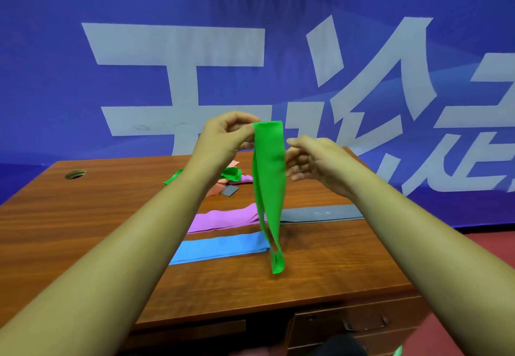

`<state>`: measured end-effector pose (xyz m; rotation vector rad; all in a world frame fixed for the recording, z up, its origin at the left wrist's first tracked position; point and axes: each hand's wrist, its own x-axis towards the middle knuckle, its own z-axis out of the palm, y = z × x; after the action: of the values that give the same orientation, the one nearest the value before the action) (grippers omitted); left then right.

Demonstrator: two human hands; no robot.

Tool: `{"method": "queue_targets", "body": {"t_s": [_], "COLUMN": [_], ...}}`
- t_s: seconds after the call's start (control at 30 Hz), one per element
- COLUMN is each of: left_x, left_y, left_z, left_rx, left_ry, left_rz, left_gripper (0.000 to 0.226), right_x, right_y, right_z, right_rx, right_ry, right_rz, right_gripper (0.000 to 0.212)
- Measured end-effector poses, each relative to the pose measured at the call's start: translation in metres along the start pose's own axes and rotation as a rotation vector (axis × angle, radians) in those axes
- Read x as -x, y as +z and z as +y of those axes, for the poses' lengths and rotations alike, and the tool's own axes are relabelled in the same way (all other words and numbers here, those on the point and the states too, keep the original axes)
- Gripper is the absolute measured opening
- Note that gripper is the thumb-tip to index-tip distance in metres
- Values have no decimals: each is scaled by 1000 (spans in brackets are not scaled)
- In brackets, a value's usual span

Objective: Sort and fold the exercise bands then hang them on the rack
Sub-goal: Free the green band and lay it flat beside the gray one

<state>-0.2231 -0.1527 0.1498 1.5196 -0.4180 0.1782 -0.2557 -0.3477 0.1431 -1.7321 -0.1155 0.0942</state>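
Hanging from the left hand (228,132), which pinches its looped top end, the long green stretchy exercise band (269,182) dangles over the brown wooden desk (83,216). The right hand (315,160) sits just right of it, fingers loosely spread, gripping nothing. Beneath both hands lie a flat purple band (223,219), a blue band (220,247) and a grey band (320,213).

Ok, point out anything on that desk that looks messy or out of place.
The heap of bands at the far side of the desk lies crumpled and overlapping, unlike the blue band, folded flat nearer.
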Motion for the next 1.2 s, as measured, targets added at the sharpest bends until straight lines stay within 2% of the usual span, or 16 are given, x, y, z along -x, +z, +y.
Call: {"method": "queue_targets", "body": {"t_s": [0.03, 0.1, 0.23, 0.4, 0.47, 0.53, 0.6, 0.67, 0.7, 0.77, 0.9, 1.1, 1.2], "left_x": [1, 3, 6, 7, 6, 8, 14, 23, 28, 38, 57, 78, 81], "left_y": [1, 3, 7, 12, 15, 19, 22, 25, 28, 30, 34, 42, 44], "left_z": [2, 4, 3, -2, -6, -16, -33, -53, -61, -76, -97, -116, -126], "left_rx": [-21, -60, -133, -76, 35, 103, -53, -148, -122, -20, 124, 109, 48], "left_ry": [5, 13, 29, 14, -29, -103, -130, -161, -193, -253, -393, -562, -596], "left_rz": [-19, -61, -126, -84, -101, -198, -347, -506, -546, -571, -618, -713, -657], "left_gripper": [6, 5, 5, 6, 6, 25, 36, 31, 24, 21, 36, 23, 24], "right_x": [-2, -6, -6, -4, -4, -4, -5, -5, -5, -5, -8, -4, 4], "right_y": [1, 2, 2, 6, 6, 4, -2, -10, -14, -24, -46, -82, -102], "right_z": [0, -1, -13, -23, -24, -25, -27, -27, -26, -20, 2, 50, 88], "right_rx": [82, 100, 109, 256, 274, 197, 87, 74, 81, 66, 19, 19, 33], "right_ry": [-29, -156, -376, -402, -402, -385, -356, -330, -316, -276, -182, -46, 39], "right_rz": [74, 167, 126, 95, 134, 182, 224, 268, 293, 348, 445, 686, 737], "right_gripper": [30, 26, 19, 13, 8, 3, 6, 10, 11, 11, 13, 21, 14]}}
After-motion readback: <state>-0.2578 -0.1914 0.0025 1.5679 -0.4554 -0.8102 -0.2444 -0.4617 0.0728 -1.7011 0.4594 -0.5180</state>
